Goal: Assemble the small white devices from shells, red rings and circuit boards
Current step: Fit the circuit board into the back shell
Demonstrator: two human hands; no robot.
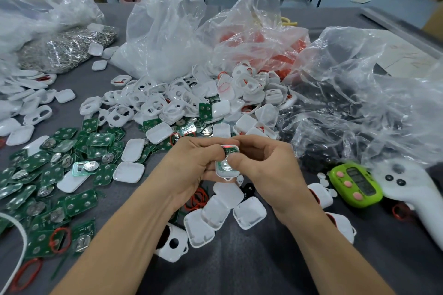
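Note:
Both hands hold one small white device shell above the table's middle; a green circuit board and a red ring edge show inside it. My left hand grips its left side with curled fingers. My right hand pinches its right side, thumb pressed on the board. Loose green circuit boards cover the table at left. A heap of white shells lies behind the hands, and closed white shell halves lie just below them. Red rings lie under my left wrist.
Clear plastic bags stand at the back, one with red rings, one with metal clips, one with dark parts. A green counter device and a white controller lie at the right.

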